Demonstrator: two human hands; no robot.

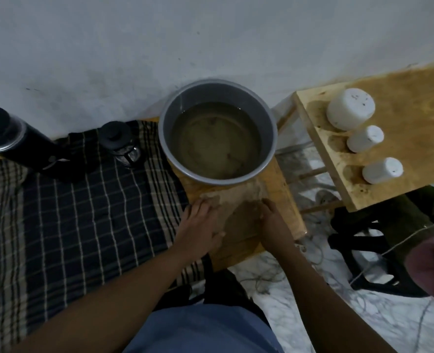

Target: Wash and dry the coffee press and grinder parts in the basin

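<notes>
Both of your hands are down on the worktop (280, 200) right in front of the basin (268, 115). Your left hand (200, 221) lies flat with its fingers straight and slightly fanned, pressing on a pale tan cloth (236, 200). Your right hand (271, 220) rests on the same cloth with its fingers close together and grips nothing. The cloth is blurred and its folds are hard to read. The basin is a round grey metal one with a thin rim. It holds murky brownish water, stands near the wall, and sits close to the worktop's right edge. Bare wood shows only in a narrow strip there and along the front edge under your wrists. To your left a dark checked cloth (70, 212) with cream lines covers the worktop and offers the widest open room. At its far side the coffee press (120, 142), small with a black lid over glass, stands upright just beside the basin. The grinder (12, 138), a tall black cylinder, stands well apart from it near the left edge. Across a gap to your right is a second wooden table (401, 123). Three white round containers are lined along its near edge, one large (350, 108) and two small (364, 138) (382, 170). Below the gap you see marbled floor (363, 317) with loose cords.
</notes>
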